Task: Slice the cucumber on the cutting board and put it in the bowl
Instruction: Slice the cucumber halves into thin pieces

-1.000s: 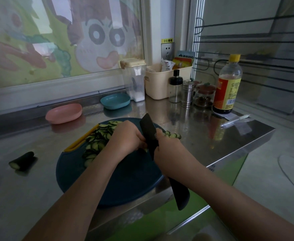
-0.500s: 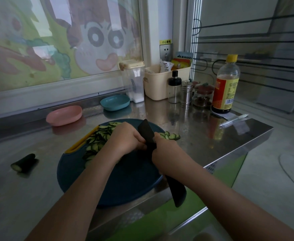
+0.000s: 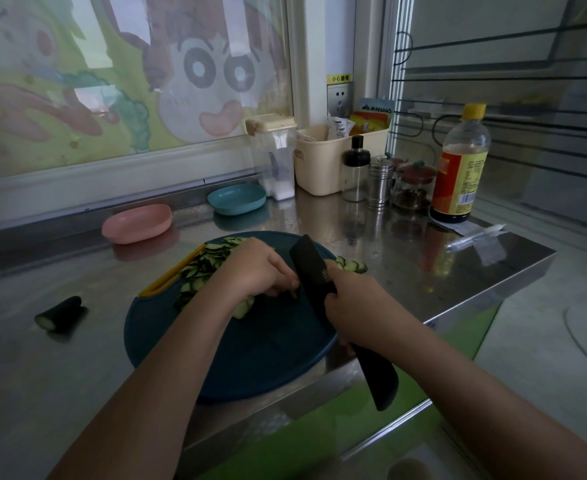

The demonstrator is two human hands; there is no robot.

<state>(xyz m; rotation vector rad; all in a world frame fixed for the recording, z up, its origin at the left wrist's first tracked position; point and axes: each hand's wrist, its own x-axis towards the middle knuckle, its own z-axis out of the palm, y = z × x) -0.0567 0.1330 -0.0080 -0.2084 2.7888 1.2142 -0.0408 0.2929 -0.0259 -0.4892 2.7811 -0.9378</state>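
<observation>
Left hand (image 3: 261, 271) is curling its fingertips (image 3: 290, 289) down just left of the knife (image 3: 307, 265), which the right hand (image 3: 351, 303) is gripping in a closed fist, blade pointing away; cucumber slices (image 3: 205, 268) are lying heaped on the cutting board (image 3: 250, 358) beyond the left hand, and any uncut piece under the fingers is hidden.

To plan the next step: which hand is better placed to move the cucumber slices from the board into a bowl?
Probably left. The left hand lies among the cucumber slices on the cutting board, nearer the pink bowl and teal bowl. The right hand grips the knife.
</observation>
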